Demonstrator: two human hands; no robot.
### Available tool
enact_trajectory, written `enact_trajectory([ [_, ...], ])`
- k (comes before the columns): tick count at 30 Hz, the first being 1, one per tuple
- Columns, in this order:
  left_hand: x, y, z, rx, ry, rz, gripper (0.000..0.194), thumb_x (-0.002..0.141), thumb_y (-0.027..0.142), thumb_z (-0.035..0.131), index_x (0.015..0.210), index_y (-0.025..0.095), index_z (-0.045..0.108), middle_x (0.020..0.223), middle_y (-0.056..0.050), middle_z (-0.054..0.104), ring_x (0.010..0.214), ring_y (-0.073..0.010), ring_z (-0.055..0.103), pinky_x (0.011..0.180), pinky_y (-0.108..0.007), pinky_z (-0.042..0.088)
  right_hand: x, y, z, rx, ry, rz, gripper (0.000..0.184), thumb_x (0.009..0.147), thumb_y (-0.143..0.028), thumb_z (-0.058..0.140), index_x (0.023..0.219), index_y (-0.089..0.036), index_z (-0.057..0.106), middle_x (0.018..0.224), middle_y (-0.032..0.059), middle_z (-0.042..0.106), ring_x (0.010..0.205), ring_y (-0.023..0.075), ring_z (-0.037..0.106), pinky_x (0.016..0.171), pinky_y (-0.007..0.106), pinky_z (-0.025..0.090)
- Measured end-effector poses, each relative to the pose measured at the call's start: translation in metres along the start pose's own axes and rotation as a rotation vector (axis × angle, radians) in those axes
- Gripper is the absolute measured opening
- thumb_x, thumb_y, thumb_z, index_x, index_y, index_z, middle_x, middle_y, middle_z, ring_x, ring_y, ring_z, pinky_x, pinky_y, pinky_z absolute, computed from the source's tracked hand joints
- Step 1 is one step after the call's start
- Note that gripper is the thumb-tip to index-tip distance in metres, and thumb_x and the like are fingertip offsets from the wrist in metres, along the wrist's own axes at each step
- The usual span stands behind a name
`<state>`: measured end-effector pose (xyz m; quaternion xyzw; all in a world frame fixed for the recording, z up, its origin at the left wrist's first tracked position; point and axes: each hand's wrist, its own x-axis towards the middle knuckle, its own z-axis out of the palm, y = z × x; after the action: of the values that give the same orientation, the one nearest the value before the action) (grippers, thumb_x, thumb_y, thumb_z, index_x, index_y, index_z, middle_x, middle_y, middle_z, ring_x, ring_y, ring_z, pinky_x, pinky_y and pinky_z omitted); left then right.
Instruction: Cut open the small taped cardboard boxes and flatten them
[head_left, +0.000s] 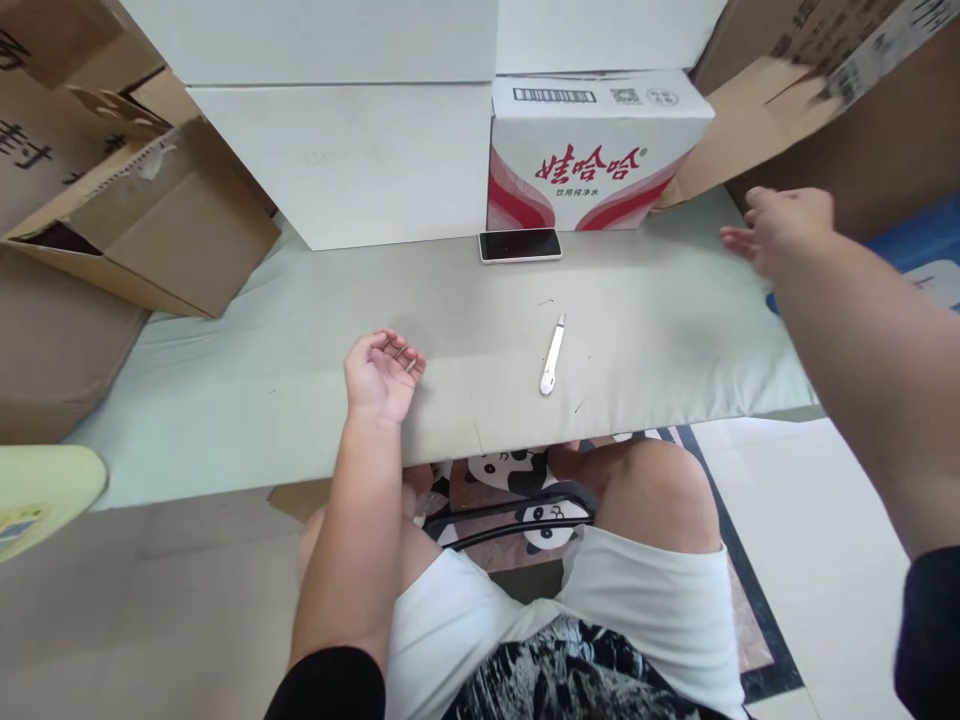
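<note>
My left hand [384,378] rests palm up over the cloth-covered table [472,330], its fingers loosely curled and nothing visible in the palm. To its right lies a white utility knife [553,355], apart from both hands. My right hand [787,225] is stretched out at the far right, in front of a cardboard box [855,150]. Its fingers are bent and apart, and I see nothing between them. A phone [520,245] with a dark screen lies at the back of the table, just before a white and red carton [600,160].
Large white boxes [352,160] stand along the back. Open brown cardboard boxes [165,220] sit at the left. Something blue [919,240] is partly behind my right forearm. A pale yellow rounded object [52,490] reaches in at the left edge. My knees are at the table's front edge.
</note>
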<state>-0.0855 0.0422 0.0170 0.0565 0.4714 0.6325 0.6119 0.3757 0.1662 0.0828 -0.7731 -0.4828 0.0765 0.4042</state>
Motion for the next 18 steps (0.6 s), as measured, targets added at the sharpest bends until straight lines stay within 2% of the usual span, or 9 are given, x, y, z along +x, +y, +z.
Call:
enact_trajectory([
  [3, -0.002, 0.009, -0.005, -0.055, -0.022, 0.012, 0.004, 0.068, 0.022, 0.057, 0.068, 0.019, 0.054, 0.062, 0.003, 0.053, 0.05, -0.0107, 0.053, 0.053, -0.025, 0.049, -0.037, -0.021, 0.01, 0.014, -0.093, 0.241, 0.019, 0.091, -0.012, 0.052, 0.085, -0.024, 0.039, 0.096, 0.008, 0.06, 0.061, 0.0122, 0.071, 0.058, 0.036, 0.053],
  [5, -0.005, 0.017, -0.011, -0.107, -0.039, 0.03, 0.005, 0.068, 0.023, 0.057, 0.069, 0.019, 0.054, 0.062, 0.003, 0.053, 0.05, -0.0107, 0.054, 0.054, -0.025, 0.048, -0.07, -0.034, 0.019, 0.021, -0.155, 0.275, 0.016, 0.089, -0.013, 0.056, 0.084, -0.022, 0.043, 0.094, 0.0039, 0.057, 0.054, 0.0082, 0.066, 0.058, 0.034, 0.054],
  [8, -0.014, 0.028, -0.021, -0.213, -0.036, 0.063, 0.005, 0.071, 0.023, 0.057, 0.069, 0.019, 0.054, 0.061, 0.004, 0.052, 0.05, -0.01, 0.053, 0.054, -0.025, 0.047, -0.114, -0.059, 0.038, 0.036, -0.28, 0.227, 0.012, 0.087, -0.016, 0.06, 0.084, -0.021, 0.049, 0.09, 0.0034, 0.057, 0.055, 0.0082, 0.065, 0.055, 0.029, 0.053],
  [12, -0.023, 0.045, -0.035, -0.355, -0.03, 0.089, 0.007, 0.075, 0.022, 0.053, 0.069, 0.019, 0.053, 0.059, 0.005, 0.047, 0.047, -0.0088, 0.048, 0.054, -0.024, 0.045, -0.157, -0.108, 0.08, 0.065, -0.482, 0.012, 0.009, 0.084, -0.017, 0.065, 0.086, -0.019, 0.057, 0.093, 0.0073, 0.063, 0.066, 0.0118, 0.068, 0.052, 0.025, 0.051],
  [15, -0.027, 0.06, -0.048, -0.466, -0.014, 0.102, 0.01, 0.078, 0.021, 0.05, 0.068, 0.019, 0.051, 0.057, 0.005, 0.045, 0.046, -0.008, 0.045, 0.054, -0.023, 0.043, -0.186, -0.161, 0.123, 0.079, -0.64, -0.205, 0.01, 0.081, -0.017, 0.067, 0.09, -0.019, 0.062, 0.085, 0.0062, 0.067, 0.069, 0.0153, 0.067, 0.054, 0.026, 0.052],
  [17, -0.027, 0.07, -0.058, -0.521, 0.012, 0.095, 0.011, 0.078, 0.02, 0.05, 0.067, 0.019, 0.049, 0.056, 0.006, 0.042, 0.046, -0.0075, 0.044, 0.053, -0.023, 0.042, -0.209, -0.205, 0.155, 0.067, -0.738, -0.399, 0.011, 0.08, -0.019, 0.068, 0.091, -0.02, 0.065, 0.085, 0.0056, 0.069, 0.069, 0.0175, 0.067, 0.06, 0.031, 0.056],
  [18, -0.027, 0.075, -0.064, -0.544, 0.026, 0.093, 0.011, 0.078, 0.02, 0.05, 0.067, 0.019, 0.049, 0.056, 0.006, 0.041, 0.046, -0.0074, 0.043, 0.053, -0.022, 0.041, -0.222, -0.229, 0.171, 0.05, -0.787, -0.559, 0.012, 0.081, -0.02, 0.066, 0.093, -0.02, 0.066, 0.09, 0.0067, 0.071, 0.071, 0.0185, 0.068, 0.067, 0.035, 0.059],
])
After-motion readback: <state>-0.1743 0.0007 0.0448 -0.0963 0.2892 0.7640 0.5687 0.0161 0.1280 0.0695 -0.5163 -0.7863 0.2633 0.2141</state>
